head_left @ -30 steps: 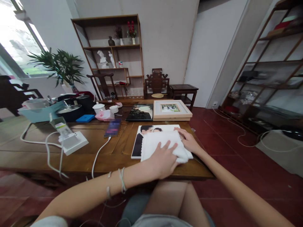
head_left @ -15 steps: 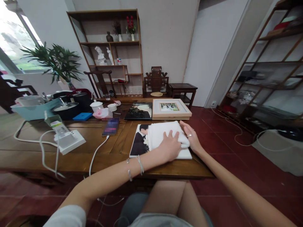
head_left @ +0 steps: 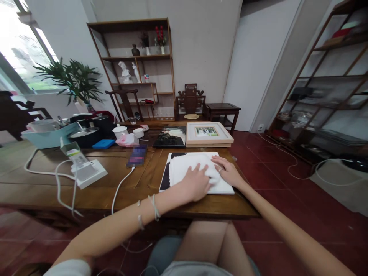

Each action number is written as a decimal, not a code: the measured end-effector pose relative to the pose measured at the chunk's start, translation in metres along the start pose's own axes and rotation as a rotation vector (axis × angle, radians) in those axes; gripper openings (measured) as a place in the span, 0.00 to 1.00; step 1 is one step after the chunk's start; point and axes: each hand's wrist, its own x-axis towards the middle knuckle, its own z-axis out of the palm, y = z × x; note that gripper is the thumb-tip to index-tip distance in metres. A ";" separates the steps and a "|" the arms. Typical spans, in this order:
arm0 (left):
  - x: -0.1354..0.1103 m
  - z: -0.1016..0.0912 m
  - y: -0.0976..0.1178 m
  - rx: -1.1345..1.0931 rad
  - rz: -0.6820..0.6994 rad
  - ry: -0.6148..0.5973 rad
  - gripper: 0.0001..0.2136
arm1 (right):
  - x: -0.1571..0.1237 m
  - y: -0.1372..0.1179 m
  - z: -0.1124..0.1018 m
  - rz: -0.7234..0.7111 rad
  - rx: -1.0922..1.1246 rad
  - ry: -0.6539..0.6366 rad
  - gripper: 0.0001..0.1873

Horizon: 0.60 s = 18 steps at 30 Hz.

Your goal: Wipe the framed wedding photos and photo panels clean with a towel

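Observation:
A flat photo print (head_left: 221, 187) lies at the near right end of the wooden table (head_left: 57, 188). A white cloth (head_left: 186, 168) is spread over most of the print. My left hand (head_left: 196, 184) presses flat on the cloth, fingers stretched out. My right hand (head_left: 228, 171) rests on the cloth's right side, fingers curled lightly onto a bunched part of it. Only the print's dark left edge and white lower right corner show.
Behind the print lie a dark photo (head_left: 170, 137) and a light framed picture (head_left: 207, 133). A phone (head_left: 137, 155) with a white cable, a white power strip (head_left: 87, 172), pots, cups and a blue tub (head_left: 46, 136) fill the left side. Shelves stand behind and at right.
The cloth has slid to the left and now covers the pictured figure that showed half a second ago. Both hands moved with it.

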 end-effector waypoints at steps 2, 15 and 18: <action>0.023 0.006 -0.017 -0.010 -0.037 0.004 0.19 | 0.000 0.000 0.000 -0.005 0.005 0.006 0.16; -0.002 0.016 0.015 0.126 0.081 0.119 0.14 | -0.001 0.001 0.001 0.003 0.058 0.027 0.22; -0.032 0.011 0.032 0.107 0.184 0.113 0.14 | -0.001 0.000 0.000 -0.001 0.068 0.020 0.22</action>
